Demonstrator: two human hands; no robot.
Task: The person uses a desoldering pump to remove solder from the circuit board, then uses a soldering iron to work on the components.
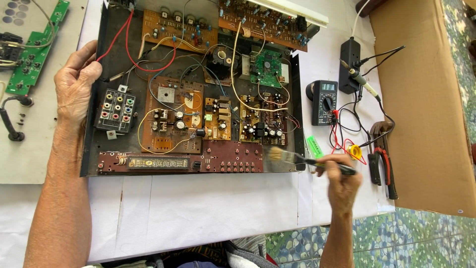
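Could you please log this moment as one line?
left hand: grips chassis edge | right hand: holds brush | bristles: at front circuit board's right end | multimeter: beside chassis

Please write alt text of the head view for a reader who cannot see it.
A right hand holds a small brush at the edge of an opened metal case full of circuit boards, while the left hand grips its left side. A multimeter and pliers lie to the right.

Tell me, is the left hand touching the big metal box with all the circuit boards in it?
Touching. The head view shows the left hand resting on the left edge of the open metal chassis, fingers curled over its rim, with no gap.
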